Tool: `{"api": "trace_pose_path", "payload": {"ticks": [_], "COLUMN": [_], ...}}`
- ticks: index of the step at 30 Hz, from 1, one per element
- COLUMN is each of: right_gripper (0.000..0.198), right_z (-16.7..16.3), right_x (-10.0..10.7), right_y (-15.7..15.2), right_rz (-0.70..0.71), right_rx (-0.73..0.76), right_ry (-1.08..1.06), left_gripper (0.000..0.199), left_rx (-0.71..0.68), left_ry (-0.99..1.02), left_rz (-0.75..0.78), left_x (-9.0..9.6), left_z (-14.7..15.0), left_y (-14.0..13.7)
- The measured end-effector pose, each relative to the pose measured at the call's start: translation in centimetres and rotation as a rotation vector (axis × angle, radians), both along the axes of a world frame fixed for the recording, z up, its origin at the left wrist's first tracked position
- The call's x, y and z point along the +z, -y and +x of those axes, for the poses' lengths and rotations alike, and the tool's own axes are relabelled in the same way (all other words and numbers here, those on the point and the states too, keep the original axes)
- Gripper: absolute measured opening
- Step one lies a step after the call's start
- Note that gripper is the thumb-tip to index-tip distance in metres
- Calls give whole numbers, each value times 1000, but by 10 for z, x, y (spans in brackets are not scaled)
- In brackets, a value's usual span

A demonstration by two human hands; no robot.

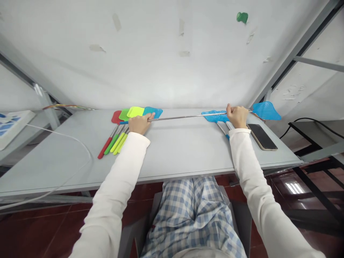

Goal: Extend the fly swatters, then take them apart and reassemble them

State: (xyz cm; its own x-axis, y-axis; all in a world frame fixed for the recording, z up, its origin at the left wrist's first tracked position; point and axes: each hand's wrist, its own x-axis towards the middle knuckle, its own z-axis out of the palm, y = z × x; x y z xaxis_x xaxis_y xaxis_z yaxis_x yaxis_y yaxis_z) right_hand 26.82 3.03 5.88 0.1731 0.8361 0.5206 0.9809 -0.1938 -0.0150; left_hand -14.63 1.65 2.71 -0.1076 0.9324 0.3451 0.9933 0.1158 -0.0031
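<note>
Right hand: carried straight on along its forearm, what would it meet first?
Probably the white wall behind the table; nothing else shows in that line beyond the right hand, though depth is hard to judge.

Single head-worn view, facing forward and down over blue-and-white checked fabric lap (192, 222), across flat grey bench (177, 154) toward white wall (161, 68); bare left hand (138, 124), right hand (238, 116) mid-frame.

shaft (185, 116): glossy metal | swatter head (266, 110): plastic (rather rough-looking) | tabletop (174, 150): smooth, matt
</note>
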Motion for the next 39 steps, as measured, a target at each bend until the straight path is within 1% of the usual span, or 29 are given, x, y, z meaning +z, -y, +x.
{"api": "trace_pose_path", "payload": {"ticks": [4, 7, 10, 16, 20, 23, 26, 31, 33, 36, 37, 39], "right_gripper": [59, 59, 59, 62, 64, 64, 66, 65, 64, 64, 65, 67], "right_z": [-5, -11, -19, -56, -78, -92, -105, -119, -128, -145, -150, -156], "right_x": [-1, -3, -4, -11, -20, -25, -27, -27, -28, -30, -30, -32], "right_y": [1, -1, 1, 6, 8, 12, 18, 26, 32, 43, 46, 49], "right_rz": [0, -9, -25, -41, -51, -77, -100, -142, -163, -203, -217, -241], "right_rx": [36, 75, 78, 142, 182, 215, 245, 269, 309, 419, 438, 448], "right_ry": [17, 19, 11, 49, 41, 35, 35, 41, 52, 71, 71, 68], "left_gripper": [62, 63, 63, 64, 64, 64, 65, 64, 57, 45, 45, 45], "left_rx": [-45, -94, -101, -120, -107, -138, -160, -153, -194, -305, -343, -374], "left_ry": [-13, -20, -2, 50, 71, 71, 74, 79, 69, 58, 60, 60], "left_rz": [-31, -38, -35, -14, 5, -12, -14, -3, -45, -119, -134, -148], "left_x": [0, 1, 3, -1, -6, -9, -11, -9, -8, -8, -9, -10], "left_z": [9, 24, 40, 66, 71, 75, 77, 80, 89, 111, 117, 125], "left_y": [2, 5, 9, 16, 18, 19, 19, 23, 30, 41, 44, 45]}}
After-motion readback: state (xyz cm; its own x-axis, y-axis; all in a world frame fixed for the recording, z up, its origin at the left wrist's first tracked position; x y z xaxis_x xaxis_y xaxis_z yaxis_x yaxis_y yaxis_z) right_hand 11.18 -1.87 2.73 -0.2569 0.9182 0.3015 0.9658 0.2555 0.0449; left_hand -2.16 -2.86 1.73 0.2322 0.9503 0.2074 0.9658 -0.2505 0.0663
